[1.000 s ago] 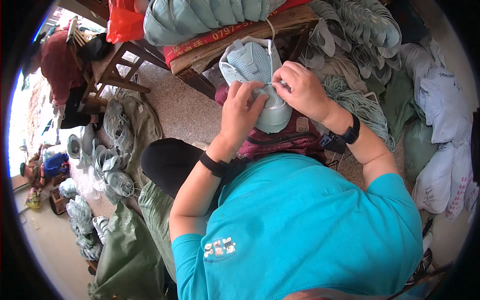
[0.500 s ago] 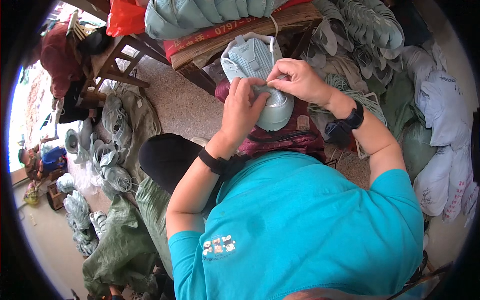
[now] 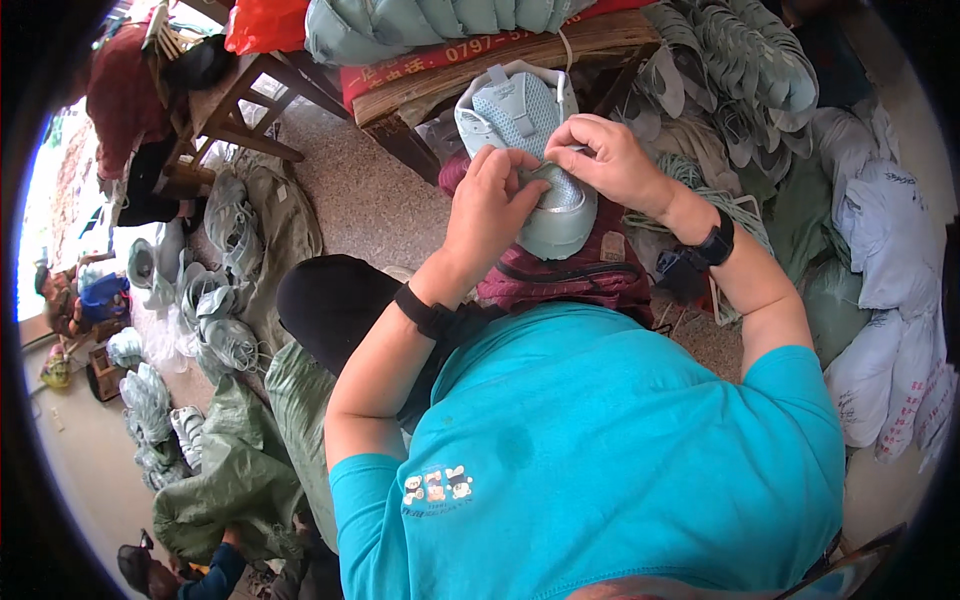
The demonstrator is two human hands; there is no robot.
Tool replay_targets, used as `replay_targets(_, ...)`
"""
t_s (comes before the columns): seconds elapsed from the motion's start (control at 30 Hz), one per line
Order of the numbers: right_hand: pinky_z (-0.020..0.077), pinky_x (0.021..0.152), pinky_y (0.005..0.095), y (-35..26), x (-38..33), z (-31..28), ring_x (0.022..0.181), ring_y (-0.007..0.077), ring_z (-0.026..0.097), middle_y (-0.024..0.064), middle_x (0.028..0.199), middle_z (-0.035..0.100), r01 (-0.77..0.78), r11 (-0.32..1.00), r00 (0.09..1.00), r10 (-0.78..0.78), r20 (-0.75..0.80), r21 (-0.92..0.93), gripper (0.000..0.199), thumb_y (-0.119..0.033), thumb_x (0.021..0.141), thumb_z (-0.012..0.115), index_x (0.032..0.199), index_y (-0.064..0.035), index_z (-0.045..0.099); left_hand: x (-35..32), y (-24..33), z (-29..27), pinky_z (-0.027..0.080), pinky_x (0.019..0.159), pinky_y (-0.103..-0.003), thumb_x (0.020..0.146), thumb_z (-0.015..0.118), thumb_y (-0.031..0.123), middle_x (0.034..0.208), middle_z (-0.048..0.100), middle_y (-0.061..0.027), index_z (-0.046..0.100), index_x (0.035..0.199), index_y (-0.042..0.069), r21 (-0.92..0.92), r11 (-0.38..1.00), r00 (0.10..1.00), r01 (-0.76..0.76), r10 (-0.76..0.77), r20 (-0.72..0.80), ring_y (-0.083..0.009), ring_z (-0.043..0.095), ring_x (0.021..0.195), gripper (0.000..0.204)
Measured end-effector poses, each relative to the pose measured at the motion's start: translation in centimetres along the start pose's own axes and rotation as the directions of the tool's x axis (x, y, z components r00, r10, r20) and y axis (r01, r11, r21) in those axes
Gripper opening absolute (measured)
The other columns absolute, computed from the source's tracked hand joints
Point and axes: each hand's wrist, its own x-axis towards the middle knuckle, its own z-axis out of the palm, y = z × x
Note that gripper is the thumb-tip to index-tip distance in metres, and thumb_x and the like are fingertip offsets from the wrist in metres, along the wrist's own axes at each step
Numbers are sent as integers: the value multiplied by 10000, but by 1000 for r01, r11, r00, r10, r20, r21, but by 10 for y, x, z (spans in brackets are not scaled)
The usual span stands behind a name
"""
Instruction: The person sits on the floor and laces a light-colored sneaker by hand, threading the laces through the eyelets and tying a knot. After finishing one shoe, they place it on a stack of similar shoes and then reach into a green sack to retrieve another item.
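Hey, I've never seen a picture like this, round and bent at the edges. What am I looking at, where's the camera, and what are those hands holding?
There is no machine here. A person wears a wide fisheye camera on the head, looking down, so the edges curve. The turquoise T-shirt and both forearms are the person's own. The left hand and right hand together hold a pale mint-green mesh shoe upper over the lap, fingers pinching near its middle. More pale green uppers lie heaped on the floor to the left, beside a wooden bench.
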Motion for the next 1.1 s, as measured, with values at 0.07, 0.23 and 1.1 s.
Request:
replay_targets(0.07,485,686,323,-1,2,1,767,215,619,124,842,630,-4,1000,1000,4,-2,-14,163,-169,877,647,906,-9,645,1,-2,0,458,590,-355,769,742,106,795,505,-79,630,946,43,9,999,998,-47,47,-34,-247,540,671,219)
replay_targets(0.23,451,671,246,0,3,-3,765,78,530,18,853,592,-22,999,994,24,104,-25,140,-130,931,620,956,7,637,9,-5,-3,481,627,-369,816,670,88,813,521,-86,631,888,76,360,881,938,-306,343,-43,-256,555,703,82)
replay_targets(1.1,531,713,388,115,-71,-102,832,309,660,177,829,672,-817,573,569,820,-63,63,237,-126,926,492,1051,35,613,-102,-186,-288,381,577,-245,980,482,113,819,583,-21,562,1125,2,-862,505,550,-47,-707,-444,-101,455,610,199)
